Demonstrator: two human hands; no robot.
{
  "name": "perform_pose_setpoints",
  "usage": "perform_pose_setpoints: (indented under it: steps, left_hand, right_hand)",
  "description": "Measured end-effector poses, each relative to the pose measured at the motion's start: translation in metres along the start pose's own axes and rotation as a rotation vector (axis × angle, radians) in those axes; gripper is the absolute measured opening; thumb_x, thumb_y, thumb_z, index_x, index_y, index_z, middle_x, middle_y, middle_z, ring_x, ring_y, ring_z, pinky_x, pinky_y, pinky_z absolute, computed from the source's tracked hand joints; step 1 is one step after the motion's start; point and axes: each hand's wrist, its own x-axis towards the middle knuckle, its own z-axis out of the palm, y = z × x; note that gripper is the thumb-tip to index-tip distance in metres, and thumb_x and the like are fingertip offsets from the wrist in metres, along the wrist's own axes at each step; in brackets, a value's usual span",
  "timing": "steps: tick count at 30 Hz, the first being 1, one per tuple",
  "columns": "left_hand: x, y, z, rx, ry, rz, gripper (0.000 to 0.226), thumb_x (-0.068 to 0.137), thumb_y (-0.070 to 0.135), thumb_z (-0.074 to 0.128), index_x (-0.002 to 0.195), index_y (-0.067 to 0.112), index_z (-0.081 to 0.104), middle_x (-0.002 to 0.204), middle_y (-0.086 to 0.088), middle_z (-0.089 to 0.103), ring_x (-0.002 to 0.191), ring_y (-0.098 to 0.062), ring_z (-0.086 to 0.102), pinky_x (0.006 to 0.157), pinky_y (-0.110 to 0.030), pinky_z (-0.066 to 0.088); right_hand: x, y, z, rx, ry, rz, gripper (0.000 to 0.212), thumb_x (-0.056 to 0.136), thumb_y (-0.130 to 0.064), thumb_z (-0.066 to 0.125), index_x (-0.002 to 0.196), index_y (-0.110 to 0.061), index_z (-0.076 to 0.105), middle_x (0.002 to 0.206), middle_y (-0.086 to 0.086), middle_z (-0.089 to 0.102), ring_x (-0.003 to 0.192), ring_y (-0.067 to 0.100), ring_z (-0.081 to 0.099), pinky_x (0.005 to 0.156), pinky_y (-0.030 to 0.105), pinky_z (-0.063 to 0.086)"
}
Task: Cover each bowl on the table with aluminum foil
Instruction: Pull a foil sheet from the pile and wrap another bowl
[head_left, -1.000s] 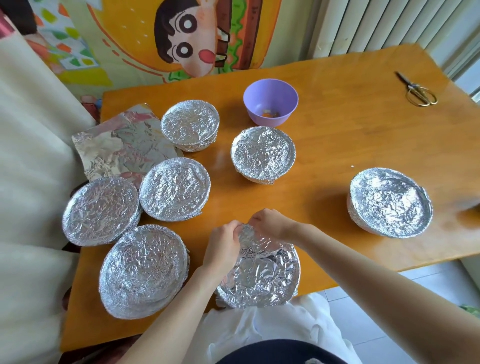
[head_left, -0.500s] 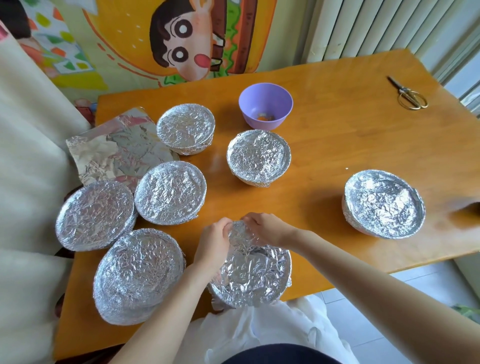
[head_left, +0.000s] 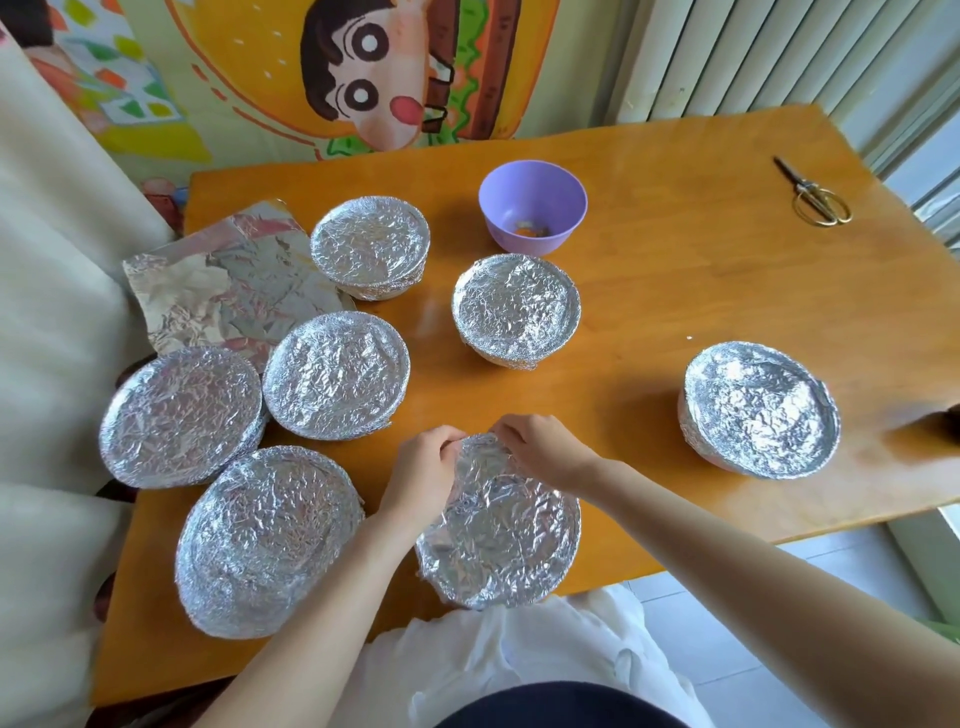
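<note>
Now the left hand (head_left: 423, 475) and right hand (head_left: 540, 449) pinch crinkly silver foil on the near round bowl (head_left: 501, 530). It sits on the orange wooden surface (head_left: 701, 291).

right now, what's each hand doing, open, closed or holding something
Left hand: closed, pinching the far edge of the foil on the nearest bowl.
Right hand: closed, pinching the same foil edge.

So, four foil-topped bowls (head_left: 335, 374) are clustered on the left of the desk (head_left: 675, 291), with a loose foil sheet (head_left: 218, 291) laid at their back-left. An uncovered bowl (head_left: 532, 205) is set at the back, a middle bowl (head_left: 516, 309) just before it, a lone bowl (head_left: 758, 408) well off right, a near-edge bowl (head_left: 498, 525) up front, and scissors (head_left: 815, 195) parked far-right.
</note>
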Motion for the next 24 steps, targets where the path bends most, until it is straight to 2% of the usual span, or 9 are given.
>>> perform_pose_setpoints:
  steps: [3,6,9,12,15,17,20,22,24]
  left_hand:
    - [-0.002,0.001,0.0,0.018,0.016,0.026,0.024,0.096,0.008,0.05,0.114,0.009,0.065,0.087,-0.009,0.07,0.068,-0.014,0.058,0.06,-0.009,0.043]
    - [-0.007,0.003,0.003,0.019,0.04,0.04,0.022,0.095,0.009,0.052,0.112,0.008,0.067,0.09,-0.01,0.071,0.077,-0.02,0.065,0.061,-0.009,0.039]
    - [-0.011,0.005,0.005,0.009,0.051,0.042,0.022,0.095,0.009,0.052,0.112,0.008,0.066,0.089,-0.01,0.071,0.073,-0.02,0.065,0.06,-0.009,0.041]
    - [-0.01,0.005,0.005,-0.007,0.041,0.051,0.023,0.096,0.01,0.049,0.111,0.009,0.067,0.087,-0.01,0.071,0.058,-0.009,0.052,0.053,-0.008,0.04]
    - [-0.01,0.004,0.006,-0.018,0.011,0.062,0.024,0.098,0.012,0.046,0.114,0.011,0.064,0.086,-0.012,0.07,0.059,-0.014,0.055,0.051,-0.014,0.041]
    - [-0.012,0.003,0.008,-0.007,0.01,0.07,0.024,0.098,0.011,0.045,0.114,0.012,0.063,0.085,-0.01,0.069,0.059,-0.012,0.054,0.05,-0.013,0.039]
    - [-0.013,0.002,0.007,-0.015,0.029,0.064,0.02,0.098,0.01,0.047,0.107,0.013,0.064,0.072,0.001,0.064,0.053,-0.002,0.049,0.055,-0.021,0.048]
    - [-0.013,0.003,0.007,-0.01,0.028,0.069,0.02,0.098,0.012,0.047,0.107,0.014,0.064,0.061,0.015,0.053,0.05,-0.002,0.05,0.054,-0.024,0.049]
    - [-0.013,0.006,0.006,-0.012,0.019,0.083,0.021,0.098,0.013,0.046,0.108,0.015,0.064,0.057,0.017,0.049,0.049,-0.004,0.052,0.052,-0.025,0.048]
  right_hand:
    - [-0.003,0.0,0.001,0.004,-0.012,0.006,0.032,0.101,-0.016,0.034,0.072,-0.009,0.045,0.07,0.008,0.048,0.065,0.024,0.039,0.061,0.031,0.026]
    - [-0.005,-0.002,0.002,0.015,-0.037,0.022,0.041,0.103,-0.026,0.03,0.065,-0.014,0.037,0.067,0.009,0.048,0.066,0.026,0.041,0.062,0.033,0.028]
    - [-0.009,-0.003,0.002,0.047,-0.067,0.013,0.042,0.104,-0.033,0.025,0.069,-0.013,0.039,0.07,0.014,0.052,0.068,0.028,0.048,0.062,0.033,0.03]
    - [-0.004,-0.006,-0.001,0.07,-0.091,-0.002,0.047,0.103,-0.039,0.022,0.07,-0.011,0.042,0.068,0.013,0.053,0.068,0.025,0.048,0.062,0.033,0.03]
    - [0.001,-0.01,0.001,0.032,-0.077,-0.002,0.051,0.102,-0.041,0.022,0.064,-0.013,0.039,0.066,0.009,0.05,0.066,0.024,0.042,0.061,0.032,0.027]
    - [0.004,-0.01,0.001,0.022,-0.084,0.034,0.055,0.102,-0.042,0.022,0.064,-0.01,0.046,0.07,0.011,0.054,0.069,0.024,0.046,0.063,0.03,0.028]
    - [0.012,-0.012,-0.006,0.029,-0.157,0.094,0.064,0.102,-0.045,0.021,0.092,-0.003,0.068,0.082,0.012,0.063,0.078,0.022,0.053,0.069,0.027,0.034]
    - [0.017,-0.014,-0.011,0.041,-0.225,0.127,0.068,0.1,-0.05,0.019,0.106,-0.003,0.068,0.084,0.01,0.063,0.077,0.021,0.054,0.07,0.027,0.037]
    - [0.019,-0.016,-0.011,-0.002,-0.274,0.149,0.073,0.099,-0.053,0.017,0.108,0.001,0.065,0.077,0.009,0.059,0.07,0.019,0.05,0.064,0.029,0.037]
